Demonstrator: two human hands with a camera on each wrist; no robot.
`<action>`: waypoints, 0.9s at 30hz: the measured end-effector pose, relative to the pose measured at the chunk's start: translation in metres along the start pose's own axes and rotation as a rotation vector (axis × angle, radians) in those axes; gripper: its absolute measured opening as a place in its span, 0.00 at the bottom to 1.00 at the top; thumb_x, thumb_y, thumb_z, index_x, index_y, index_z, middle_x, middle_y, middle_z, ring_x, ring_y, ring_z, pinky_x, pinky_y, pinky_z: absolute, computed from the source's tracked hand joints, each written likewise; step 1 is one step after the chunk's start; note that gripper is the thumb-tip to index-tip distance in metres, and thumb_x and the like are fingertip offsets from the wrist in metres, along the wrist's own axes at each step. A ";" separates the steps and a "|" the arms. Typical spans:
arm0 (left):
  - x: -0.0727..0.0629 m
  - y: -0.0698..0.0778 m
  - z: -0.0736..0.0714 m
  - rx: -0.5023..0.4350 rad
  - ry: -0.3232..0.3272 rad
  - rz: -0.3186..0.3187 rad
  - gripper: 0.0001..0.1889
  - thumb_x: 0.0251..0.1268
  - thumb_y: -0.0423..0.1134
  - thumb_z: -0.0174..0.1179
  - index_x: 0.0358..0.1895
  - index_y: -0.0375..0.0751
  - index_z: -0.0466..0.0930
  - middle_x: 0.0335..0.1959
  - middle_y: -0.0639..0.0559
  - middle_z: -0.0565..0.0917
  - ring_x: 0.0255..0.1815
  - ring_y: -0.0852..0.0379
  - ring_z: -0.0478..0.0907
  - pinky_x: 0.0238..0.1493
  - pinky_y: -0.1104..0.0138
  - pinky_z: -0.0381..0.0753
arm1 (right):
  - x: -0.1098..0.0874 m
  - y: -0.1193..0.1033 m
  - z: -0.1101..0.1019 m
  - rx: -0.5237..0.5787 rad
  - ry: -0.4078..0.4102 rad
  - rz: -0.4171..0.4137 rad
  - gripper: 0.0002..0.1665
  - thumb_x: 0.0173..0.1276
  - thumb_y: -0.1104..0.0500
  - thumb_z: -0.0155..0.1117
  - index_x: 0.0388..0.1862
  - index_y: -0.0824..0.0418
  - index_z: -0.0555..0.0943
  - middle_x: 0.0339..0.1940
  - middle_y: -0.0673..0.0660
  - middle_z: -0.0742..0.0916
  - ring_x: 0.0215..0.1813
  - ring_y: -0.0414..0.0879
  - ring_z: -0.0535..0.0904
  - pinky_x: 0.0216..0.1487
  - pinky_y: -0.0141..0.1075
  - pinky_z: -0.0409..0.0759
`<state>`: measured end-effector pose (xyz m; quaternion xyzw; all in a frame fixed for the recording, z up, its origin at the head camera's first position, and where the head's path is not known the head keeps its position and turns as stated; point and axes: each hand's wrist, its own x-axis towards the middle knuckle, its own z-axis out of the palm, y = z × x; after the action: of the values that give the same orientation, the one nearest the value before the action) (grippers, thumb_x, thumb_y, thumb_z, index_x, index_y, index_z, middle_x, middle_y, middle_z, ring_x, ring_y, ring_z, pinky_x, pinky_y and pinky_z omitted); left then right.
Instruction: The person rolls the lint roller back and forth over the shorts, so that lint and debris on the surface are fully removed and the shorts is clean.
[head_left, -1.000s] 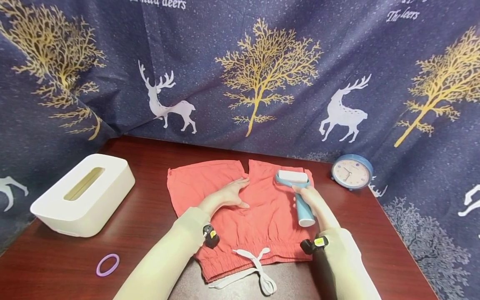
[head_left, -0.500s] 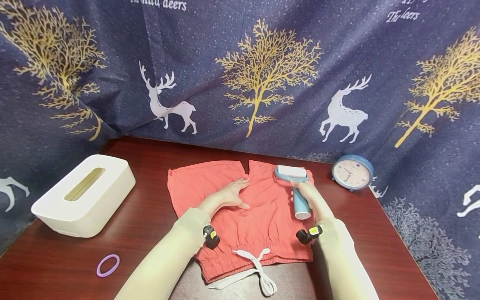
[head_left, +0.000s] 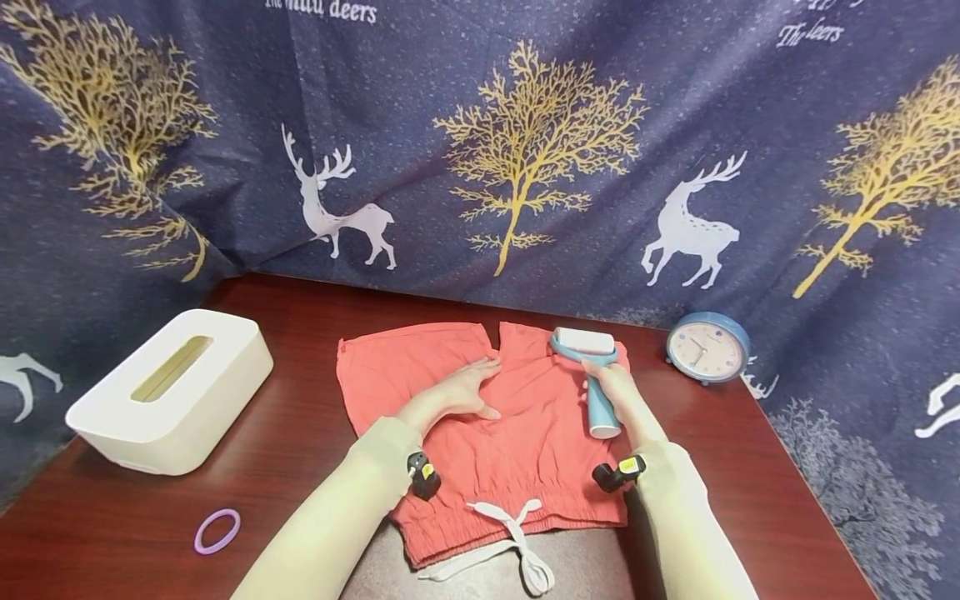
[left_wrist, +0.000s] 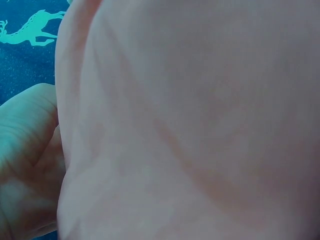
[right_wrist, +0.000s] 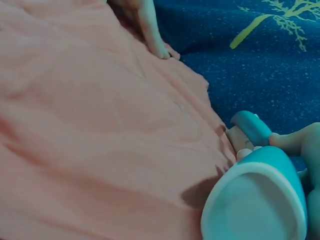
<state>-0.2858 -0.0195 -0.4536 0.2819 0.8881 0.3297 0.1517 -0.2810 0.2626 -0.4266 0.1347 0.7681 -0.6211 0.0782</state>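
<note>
A pair of coral-red shorts (head_left: pixel 525 442) lies flat on the table, legs pointing away, with its waistband and tied white drawstring (head_left: pixel 516 533) at the near side. My left hand (head_left: pixel 459 392) rests on the shorts near the gap between the legs, fingers extended. In my right hand (head_left: pixel 617 385) I grip the blue handle of a lint roller (head_left: pixel 602 408). Its white roller head lies over the far part of the right leg. The right wrist view shows the handle's rounded end close up and the fingers (right_wrist: pixel 295 142) around it. Fabric fills most of the left wrist view.
A white tissue box (head_left: pixel 172 392) stands on the left of the dark red table (head_left: pixel 300 500). Nearer the front lies a purple ring (head_left: pixel 217 531). A blue-rimmed alarm clock (head_left: pixel 707 347) sits at the back right. Behind the table hangs a navy curtain (head_left: pixel 420 167) printed with deer and trees.
The lint roller moves slightly away and left over the right leg, its handle end shifting up, mostly in the first half second. The left hand stays on the shorts.
</note>
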 end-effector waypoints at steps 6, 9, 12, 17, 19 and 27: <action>0.001 -0.001 0.001 -0.019 -0.003 0.000 0.46 0.54 0.44 0.71 0.75 0.38 0.59 0.79 0.45 0.56 0.81 0.47 0.47 0.78 0.53 0.51 | -0.013 -0.007 -0.012 -0.020 0.055 -0.088 0.18 0.77 0.54 0.52 0.43 0.72 0.70 0.15 0.45 0.79 0.16 0.36 0.78 0.23 0.29 0.78; 0.002 -0.002 0.001 -0.023 -0.005 -0.002 0.46 0.54 0.44 0.71 0.75 0.38 0.58 0.79 0.45 0.55 0.81 0.47 0.47 0.78 0.53 0.50 | -0.020 -0.010 -0.021 -0.054 0.079 -0.122 0.19 0.77 0.52 0.52 0.38 0.69 0.72 0.15 0.44 0.79 0.16 0.34 0.79 0.22 0.28 0.78; 0.002 -0.001 0.001 -0.013 -0.013 0.000 0.45 0.55 0.44 0.71 0.75 0.38 0.58 0.79 0.45 0.55 0.81 0.47 0.47 0.78 0.54 0.50 | -0.029 -0.010 -0.034 -0.093 0.102 -0.132 0.19 0.76 0.52 0.52 0.37 0.69 0.72 0.14 0.44 0.80 0.17 0.35 0.79 0.22 0.28 0.78; 0.002 0.000 0.001 0.006 -0.015 0.024 0.46 0.54 0.44 0.71 0.75 0.36 0.59 0.78 0.44 0.56 0.80 0.46 0.48 0.78 0.54 0.50 | -0.043 0.004 -0.054 -0.057 0.138 -0.131 0.16 0.76 0.53 0.52 0.35 0.65 0.72 0.15 0.45 0.80 0.17 0.36 0.79 0.22 0.29 0.78; 0.003 -0.001 0.001 0.013 -0.019 0.033 0.46 0.54 0.45 0.71 0.75 0.36 0.59 0.79 0.44 0.56 0.81 0.47 0.48 0.78 0.54 0.50 | -0.046 0.012 -0.063 -0.054 0.165 -0.131 0.17 0.76 0.51 0.52 0.34 0.65 0.73 0.15 0.44 0.80 0.17 0.35 0.79 0.22 0.29 0.79; 0.004 -0.005 0.001 0.009 -0.010 0.046 0.46 0.53 0.44 0.72 0.74 0.34 0.59 0.78 0.42 0.56 0.80 0.46 0.48 0.78 0.53 0.50 | -0.051 0.030 -0.087 -0.101 0.246 -0.097 0.22 0.75 0.48 0.53 0.34 0.68 0.74 0.14 0.42 0.80 0.17 0.34 0.80 0.23 0.29 0.80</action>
<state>-0.2902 -0.0199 -0.4583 0.3043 0.8822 0.3279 0.1473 -0.2190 0.3475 -0.4211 0.1686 0.8079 -0.5633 -0.0400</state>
